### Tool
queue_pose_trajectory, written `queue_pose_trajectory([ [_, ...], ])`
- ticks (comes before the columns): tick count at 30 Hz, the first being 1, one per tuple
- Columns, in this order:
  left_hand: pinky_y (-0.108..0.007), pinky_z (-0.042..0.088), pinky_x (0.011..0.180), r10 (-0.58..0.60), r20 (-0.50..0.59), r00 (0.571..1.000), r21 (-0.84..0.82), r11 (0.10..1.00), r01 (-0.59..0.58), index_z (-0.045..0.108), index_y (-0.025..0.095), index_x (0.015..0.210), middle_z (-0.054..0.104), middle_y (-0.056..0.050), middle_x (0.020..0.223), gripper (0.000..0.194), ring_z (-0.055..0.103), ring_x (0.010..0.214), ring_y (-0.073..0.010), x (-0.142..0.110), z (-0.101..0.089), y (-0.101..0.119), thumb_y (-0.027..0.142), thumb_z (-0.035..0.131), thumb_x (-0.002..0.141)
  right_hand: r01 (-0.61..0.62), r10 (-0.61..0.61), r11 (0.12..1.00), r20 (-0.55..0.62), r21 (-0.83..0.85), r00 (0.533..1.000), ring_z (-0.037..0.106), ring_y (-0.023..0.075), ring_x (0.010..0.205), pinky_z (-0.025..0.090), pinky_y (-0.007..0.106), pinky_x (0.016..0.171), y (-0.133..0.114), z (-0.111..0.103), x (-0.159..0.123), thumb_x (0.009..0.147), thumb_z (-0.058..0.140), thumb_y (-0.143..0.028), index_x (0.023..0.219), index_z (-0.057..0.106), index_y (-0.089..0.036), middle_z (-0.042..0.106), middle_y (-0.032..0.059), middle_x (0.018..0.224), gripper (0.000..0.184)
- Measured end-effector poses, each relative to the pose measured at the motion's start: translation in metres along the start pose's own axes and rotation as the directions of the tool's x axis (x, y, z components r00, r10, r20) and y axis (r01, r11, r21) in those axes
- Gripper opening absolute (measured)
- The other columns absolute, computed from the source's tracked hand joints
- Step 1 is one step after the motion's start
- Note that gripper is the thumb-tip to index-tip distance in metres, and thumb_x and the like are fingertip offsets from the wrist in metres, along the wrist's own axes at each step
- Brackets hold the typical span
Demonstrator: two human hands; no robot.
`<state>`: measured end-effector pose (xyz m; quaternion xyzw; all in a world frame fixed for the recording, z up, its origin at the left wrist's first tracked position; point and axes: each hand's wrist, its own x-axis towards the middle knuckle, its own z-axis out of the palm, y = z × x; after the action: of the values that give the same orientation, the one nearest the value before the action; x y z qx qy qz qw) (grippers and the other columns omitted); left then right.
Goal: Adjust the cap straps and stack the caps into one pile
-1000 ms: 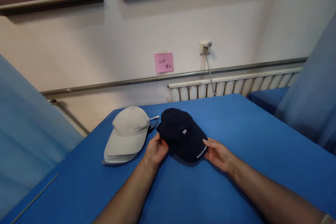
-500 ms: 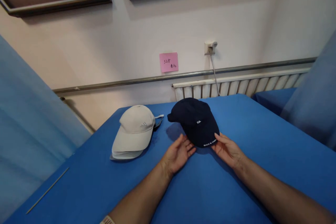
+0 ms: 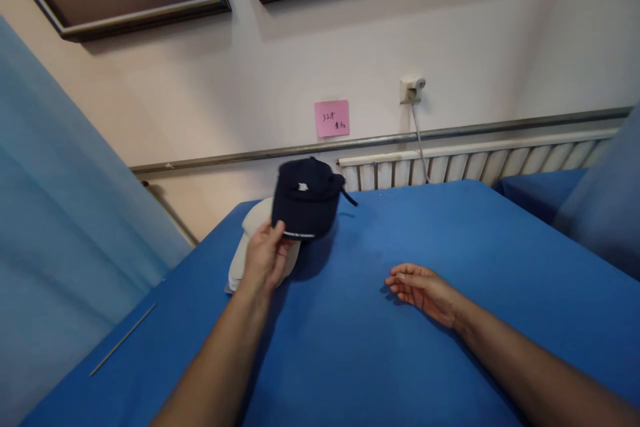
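Observation:
By the brim, my left hand [image 3: 267,255] grips a navy baseball cap [image 3: 307,203] with white lettering along the brim's edge. It is held up above the table, partly in front of a stack of pale caps [image 3: 240,260], and its strap trails to the right. The navy cap and my hand hide much of the stack, though more than one brim shows at its lower edge. Over the blue table [image 3: 340,353], my right hand [image 3: 423,290] is apart from the caps with loosely curled fingers and nothing in it.
A thin stick [image 3: 123,340] lies near the table's left edge, beside a blue curtain [image 3: 75,213]. Behind the table are a white radiator [image 3: 450,163], a metal rail [image 3: 280,151] and a socket with a plugged cord [image 3: 411,91]. A pink note [image 3: 332,118] is stuck on the wall.
The navy cap has moved left and up, toward the pale caps, and turned. My left hand has taken its brim; my right hand has let go. The view has shifted slightly.

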<state>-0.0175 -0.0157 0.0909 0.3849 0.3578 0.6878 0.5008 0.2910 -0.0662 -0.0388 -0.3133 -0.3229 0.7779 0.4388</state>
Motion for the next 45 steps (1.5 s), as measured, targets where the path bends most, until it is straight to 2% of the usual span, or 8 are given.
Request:
queue_pose_trajectory([
  [3, -0.021, 0.058, 0.063, 0.066, -0.175, 0.982, -0.001, 0.998, -0.067, 0.066, 0.011, 0.09, 0.072, -0.005, 0.082, 0.011, 0.067, 0.067, -0.0124, 0.015, -0.031, 0.03, 0.007, 0.066, 0.08, -0.001, 0.001, 1.0, 0.018, -0.01, 1.0, 0.068, 0.0133, 0.079, 0.051, 0.026, 0.072, 0.0, -0.001, 0.001, 0.077, 0.077, -0.023, 0.095, 0.068, -0.018, 0.074, 0.0063, 0.095, 0.021],
  [9, -0.016, 0.055, 0.051, -0.159, -0.454, 0.877, -0.009, 0.985, 0.174, 0.059, 0.01, 0.079, 0.064, -0.001, 0.065, 0.012, 0.062, 0.05, -0.0086, 0.005, -0.074, 0.039, -0.002, 0.057, 0.083, 0.001, -0.001, 1.0, 0.018, 0.004, 1.0, 0.068, 0.0136, 0.078, 0.052, 0.026, 0.071, 0.001, -0.003, 0.002, 0.077, 0.077, -0.023, 0.093, 0.068, -0.018, 0.074, 0.0064, 0.094, 0.019],
  [19, -0.015, 0.049, 0.047, 0.061, -0.492, 0.869, 0.255, 0.964, 0.077, 0.064, 0.013, 0.089, 0.068, -0.001, 0.072, 0.012, 0.063, 0.054, -0.0089, -0.067, -0.089, 0.017, 0.007, 0.062, 0.079, 0.119, -0.121, 0.993, -0.128, -0.029, 0.984, 0.066, 0.0132, 0.071, 0.051, 0.026, 0.065, -0.004, -0.014, 0.009, 0.072, 0.079, -0.024, 0.089, 0.067, -0.017, 0.074, 0.0071, 0.088, 0.021],
  [26, -0.02, 0.043, 0.045, -0.267, -0.106, 0.958, 0.45, 0.846, 0.286, 0.064, 0.013, 0.092, 0.069, -0.004, 0.072, 0.026, 0.059, 0.05, -0.0111, -0.096, -0.038, -0.043, 0.022, 0.073, 0.07, 0.164, -0.185, 0.975, -0.13, -0.152, 0.974, 0.066, 0.0148, 0.07, 0.049, 0.029, 0.065, -0.003, -0.014, 0.011, 0.07, 0.079, -0.031, 0.086, 0.065, -0.017, 0.073, 0.0073, 0.086, 0.025],
  [31, -0.021, 0.041, 0.049, -0.491, 0.236, 0.839, 0.596, 0.755, 0.274, 0.06, 0.015, 0.091, 0.069, -0.005, 0.074, 0.019, 0.059, 0.052, -0.011, -0.091, 0.007, -0.089, 0.023, 0.066, 0.075, 0.209, -0.277, 0.895, -0.125, -0.393, 0.953, 0.062, 0.0132, 0.058, 0.045, 0.027, 0.056, -0.001, -0.022, 0.02, 0.066, 0.078, -0.036, 0.081, 0.061, -0.02, 0.072, 0.0027, 0.074, 0.028],
  [34, -0.023, 0.042, 0.054, -0.523, 0.342, 0.781, 0.66, 0.725, 0.196, 0.059, 0.015, 0.092, 0.068, -0.003, 0.075, 0.017, 0.058, 0.055, -0.011, -0.086, 0.027, -0.119, 0.023, 0.062, 0.077, 0.221, -0.32, 0.855, -0.142, -0.468, 0.937, 0.06, 0.0128, 0.054, 0.043, 0.026, 0.053, -0.001, -0.03, 0.027, 0.063, 0.076, -0.037, 0.078, 0.06, -0.021, 0.07, -0.0004, 0.069, 0.027],
  [38, -0.027, 0.044, 0.066, -0.395, 0.418, 0.818, 0.738, 0.672, -0.053, 0.063, 0.017, 0.095, 0.069, -0.003, 0.079, 0.019, 0.059, 0.065, -0.0144, -0.079, 0.037, -0.145, 0.024, 0.058, 0.079, 0.216, -0.334, 0.858, -0.186, -0.466, 0.924, 0.061, 0.0129, 0.054, 0.043, 0.026, 0.053, -0.006, -0.04, 0.029, 0.062, 0.076, -0.036, 0.078, 0.059, -0.021, 0.07, 0.0003, 0.068, 0.028],
  [45, -0.028, 0.044, 0.073, -0.339, 0.512, 0.789, 0.746, 0.631, -0.213, 0.064, 0.018, 0.098, 0.07, -0.004, 0.087, 0.021, 0.061, 0.075, -0.0167, -0.078, 0.033, -0.144, 0.024, 0.053, 0.082, 0.221, -0.339, 0.853, -0.181, -0.472, 0.923, 0.06, 0.0127, 0.055, 0.041, 0.026, 0.053, -0.007, -0.044, 0.029, 0.063, 0.076, -0.035, 0.079, 0.06, -0.021, 0.071, 0.0005, 0.07, 0.027],
])
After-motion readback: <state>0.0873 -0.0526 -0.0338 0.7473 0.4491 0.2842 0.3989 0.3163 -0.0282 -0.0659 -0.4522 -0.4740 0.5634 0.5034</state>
